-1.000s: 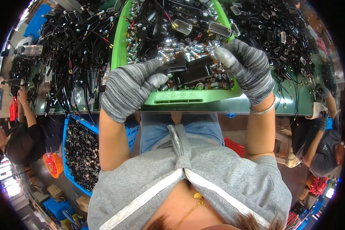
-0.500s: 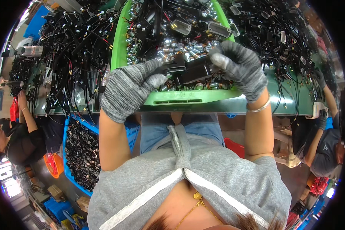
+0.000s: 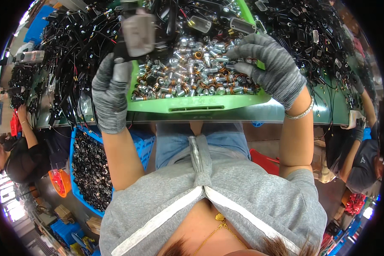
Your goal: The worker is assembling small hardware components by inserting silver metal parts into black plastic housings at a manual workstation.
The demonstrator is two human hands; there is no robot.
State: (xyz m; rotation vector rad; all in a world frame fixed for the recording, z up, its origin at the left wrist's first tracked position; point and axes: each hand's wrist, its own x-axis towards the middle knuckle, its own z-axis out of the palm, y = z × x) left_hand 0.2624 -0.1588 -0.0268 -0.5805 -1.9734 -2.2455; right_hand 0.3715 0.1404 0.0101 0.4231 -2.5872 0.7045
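While the left hand (image 3: 110, 91) in its grey glove is lifting a small grey box-shaped part (image 3: 137, 29) with black wires hanging from it, the right hand (image 3: 266, 64) is reaching into the green tray (image 3: 196, 103) on the table (image 3: 260, 114). The left grip is closed around the part, holding it up above the far left corner of the tray. The right grip is mostly open, with the fingers (image 3: 243, 68) bent down and touching the pile of shiny metal fittings (image 3: 192, 72); it is not plain whether one fitting is being pinched yet.

To do this step well, the person is probably needing to pick just one fitting from the pile, not a clump, since the pieces are lying tight together. Pinching one near the top looks easiest. The left hand is doing well to keep the part steady and clear of the heap of black cables (image 3: 72, 47) beside the tray, because the hanging wires could catch on them. A blue bin (image 3: 147, 143) full of dark pieces is sitting below the table edge near the left arm, so the elbow should be staying out of it.
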